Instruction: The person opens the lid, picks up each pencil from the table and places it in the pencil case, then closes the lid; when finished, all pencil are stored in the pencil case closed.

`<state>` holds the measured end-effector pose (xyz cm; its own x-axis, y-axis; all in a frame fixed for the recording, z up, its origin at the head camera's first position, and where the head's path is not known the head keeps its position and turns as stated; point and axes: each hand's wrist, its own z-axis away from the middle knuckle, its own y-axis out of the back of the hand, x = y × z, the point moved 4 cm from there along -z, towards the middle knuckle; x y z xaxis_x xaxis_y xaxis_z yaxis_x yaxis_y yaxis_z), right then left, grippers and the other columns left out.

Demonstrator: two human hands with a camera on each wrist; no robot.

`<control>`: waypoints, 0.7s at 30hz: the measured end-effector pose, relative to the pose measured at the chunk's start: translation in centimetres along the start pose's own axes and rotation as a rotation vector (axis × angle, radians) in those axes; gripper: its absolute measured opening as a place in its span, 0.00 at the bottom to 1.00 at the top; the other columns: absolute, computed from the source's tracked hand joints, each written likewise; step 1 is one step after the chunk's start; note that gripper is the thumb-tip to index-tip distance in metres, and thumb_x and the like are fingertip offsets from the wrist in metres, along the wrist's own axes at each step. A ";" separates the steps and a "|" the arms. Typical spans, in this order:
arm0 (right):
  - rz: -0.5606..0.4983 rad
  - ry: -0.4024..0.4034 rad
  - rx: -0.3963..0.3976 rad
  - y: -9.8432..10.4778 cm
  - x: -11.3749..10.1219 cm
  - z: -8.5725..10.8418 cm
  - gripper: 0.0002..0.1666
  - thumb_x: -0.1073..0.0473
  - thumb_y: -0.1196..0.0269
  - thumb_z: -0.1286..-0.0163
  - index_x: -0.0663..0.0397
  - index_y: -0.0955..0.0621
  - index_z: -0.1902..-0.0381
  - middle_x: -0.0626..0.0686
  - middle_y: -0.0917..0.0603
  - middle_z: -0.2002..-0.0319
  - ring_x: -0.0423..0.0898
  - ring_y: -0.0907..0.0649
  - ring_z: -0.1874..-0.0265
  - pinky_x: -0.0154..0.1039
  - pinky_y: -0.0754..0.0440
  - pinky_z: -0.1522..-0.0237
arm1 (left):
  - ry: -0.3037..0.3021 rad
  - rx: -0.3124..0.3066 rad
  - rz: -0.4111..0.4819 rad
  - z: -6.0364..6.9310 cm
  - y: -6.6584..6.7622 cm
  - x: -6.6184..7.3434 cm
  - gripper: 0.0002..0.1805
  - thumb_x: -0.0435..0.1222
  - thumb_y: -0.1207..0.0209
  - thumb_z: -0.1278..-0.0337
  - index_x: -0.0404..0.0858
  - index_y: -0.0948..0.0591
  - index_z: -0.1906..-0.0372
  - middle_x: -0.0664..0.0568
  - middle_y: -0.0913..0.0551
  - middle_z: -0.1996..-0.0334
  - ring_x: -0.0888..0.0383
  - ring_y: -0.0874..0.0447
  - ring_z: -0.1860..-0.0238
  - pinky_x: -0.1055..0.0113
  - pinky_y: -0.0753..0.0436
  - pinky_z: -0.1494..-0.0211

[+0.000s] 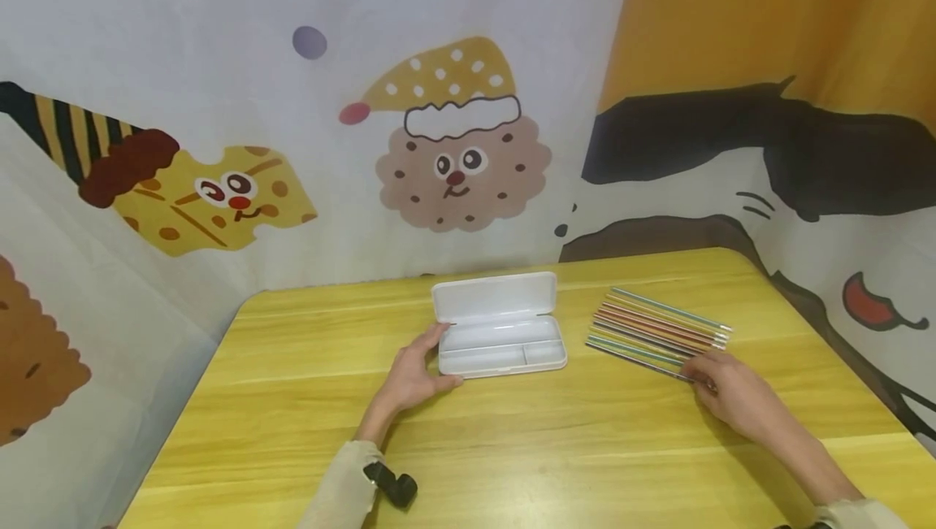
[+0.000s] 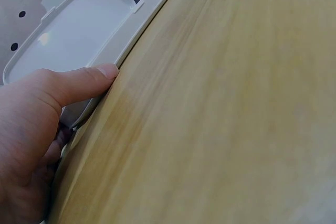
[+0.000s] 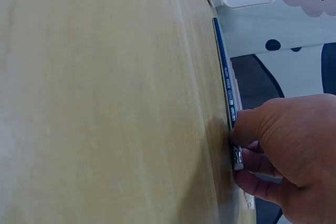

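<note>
A white pencil case (image 1: 503, 361) lies with its lid (image 1: 494, 299) raised at the back of the table; its divided compartments show nothing inside. My left hand (image 1: 411, 379) holds the case's left end, thumb at the front corner and fingers at the back. In the left wrist view the thumb (image 2: 86, 82) presses the case's side wall. To the right, several pencils (image 1: 658, 327) with eraser ends lie side by side, slanted. My right hand (image 1: 734, 399) pinches the nearest one, a dark blue pencil (image 3: 223, 66), near its eraser end.
The wood-grain table (image 1: 512, 448) carries the case and pencils. A cloth (image 1: 219, 25) with cartoon figures hangs behind the table's far edge. A black strap (image 1: 391, 484) sits at the left wrist over the light sleeve.
</note>
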<state>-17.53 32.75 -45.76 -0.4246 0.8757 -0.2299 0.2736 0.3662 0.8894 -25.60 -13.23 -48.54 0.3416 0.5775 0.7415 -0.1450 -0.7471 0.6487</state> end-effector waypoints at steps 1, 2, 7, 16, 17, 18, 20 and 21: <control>0.002 0.009 0.007 0.0 0.0 0.0 0.17 0.75 0.28 0.52 0.54 0.15 0.66 0.46 0.17 0.67 0.45 0.19 0.69 0.42 0.18 0.72 | -0.001 -0.002 0.002 0.0 0.0 0.0 0.51 0.41 0.20 0.60 0.44 0.32 0.26 0.40 0.39 0.26 0.42 0.37 0.29 0.47 0.38 0.27; 0.001 0.015 0.011 0.0 0.0 0.1 0.17 0.75 0.28 0.53 0.53 0.15 0.66 0.46 0.18 0.67 0.43 0.20 0.70 0.41 0.18 0.73 | 0.001 -0.004 0.000 0.0 0.0 0.0 0.52 0.41 0.20 0.60 0.44 0.32 0.26 0.40 0.39 0.26 0.42 0.37 0.29 0.47 0.38 0.27; -0.031 0.039 0.041 0.0 0.0 0.1 0.19 0.76 0.27 0.54 0.53 0.15 0.65 0.41 0.21 0.70 0.36 0.26 0.72 0.35 0.23 0.76 | 0.007 -0.009 -0.008 0.0 0.0 -0.1 0.52 0.41 0.20 0.60 0.45 0.33 0.25 0.41 0.39 0.26 0.42 0.37 0.29 0.48 0.38 0.28; -0.088 0.154 0.119 0.5 -1.3 -1.5 0.22 0.78 0.26 0.58 0.52 0.15 0.65 0.41 0.20 0.69 0.33 0.27 0.72 0.34 0.23 0.76 | -0.005 -0.007 -0.014 0.0 0.1 0.0 0.51 0.40 0.21 0.60 0.43 0.32 0.26 0.41 0.38 0.26 0.43 0.37 0.29 0.50 0.37 0.27; -0.094 0.163 0.117 0.5 -1.6 -1.7 0.22 0.78 0.27 0.57 0.53 0.15 0.65 0.42 0.19 0.69 0.34 0.27 0.72 0.34 0.23 0.76 | -0.004 -0.007 -0.014 0.0 0.1 0.0 0.51 0.40 0.21 0.60 0.44 0.32 0.26 0.41 0.38 0.26 0.43 0.37 0.29 0.49 0.37 0.27; -0.097 0.170 0.113 0.5 -1.9 -2.0 0.22 0.78 0.27 0.57 0.53 0.15 0.65 0.42 0.19 0.69 0.34 0.26 0.72 0.34 0.23 0.76 | -0.002 -0.006 -0.013 0.0 0.1 0.1 0.51 0.40 0.21 0.60 0.43 0.32 0.26 0.40 0.38 0.26 0.43 0.37 0.29 0.49 0.37 0.28; -0.104 0.178 0.101 0.5 -2.4 -2.5 0.22 0.78 0.26 0.56 0.53 0.15 0.64 0.43 0.19 0.69 0.34 0.26 0.72 0.34 0.22 0.75 | 0.002 -0.008 -0.012 0.0 0.1 0.0 0.51 0.41 0.21 0.60 0.44 0.32 0.26 0.40 0.38 0.26 0.42 0.37 0.29 0.48 0.38 0.28; -0.110 0.180 0.092 0.5 -2.7 -2.8 0.22 0.78 0.26 0.56 0.54 0.15 0.64 0.43 0.19 0.69 0.34 0.26 0.72 0.34 0.23 0.76 | 0.005 -0.010 -0.012 0.0 0.1 0.0 0.51 0.41 0.21 0.60 0.44 0.32 0.26 0.40 0.38 0.26 0.42 0.37 0.29 0.48 0.38 0.28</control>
<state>-18.64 29.69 -43.61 -0.6010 0.7618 -0.2419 0.2916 0.4907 0.8211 -25.59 -13.26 -48.49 0.3390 0.5882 0.7343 -0.1496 -0.7368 0.6593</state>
